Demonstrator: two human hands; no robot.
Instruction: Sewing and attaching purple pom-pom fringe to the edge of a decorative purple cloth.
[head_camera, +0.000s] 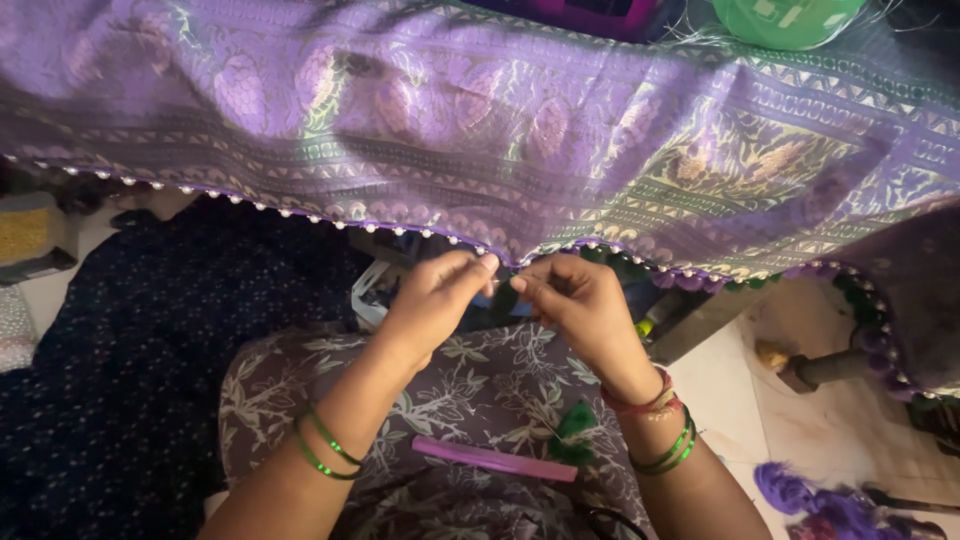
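A purple and green patterned silk cloth (520, 130) hangs across the top of the view, its lower edge trimmed with small white beads (300, 215). My left hand (435, 295) and my right hand (580, 300) meet just below that edge, fingertips pinched close together on something very thin, probably a thread or needle; it is too small to tell. Both wrists carry green bangles. On my lap, over a floral garment (480, 390), lie a pink stick (495, 460) and a green tassel (575, 425).
Dark blue dotted fabric (130, 380) covers the floor at left. A box of yellow beads (30, 235) sits at far left. Purple thread tassels (810, 495) lie at lower right on the pale floor. A green round container (785, 20) stands at the top.
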